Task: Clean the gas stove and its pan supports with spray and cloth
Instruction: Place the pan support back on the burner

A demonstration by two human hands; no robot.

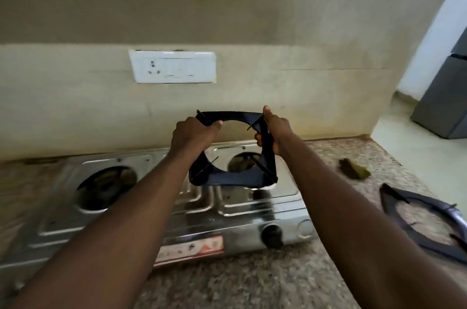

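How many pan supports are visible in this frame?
2. One pan support is held tilted above the stove's right burner by both hands; the other lies on the counter at right, partly cut off.

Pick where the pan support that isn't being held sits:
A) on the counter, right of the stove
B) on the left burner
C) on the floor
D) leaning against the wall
A: the second pan support lies flat on the counter to the right of the stove, while the left hand and right hand grip the other pan support above the right burner.
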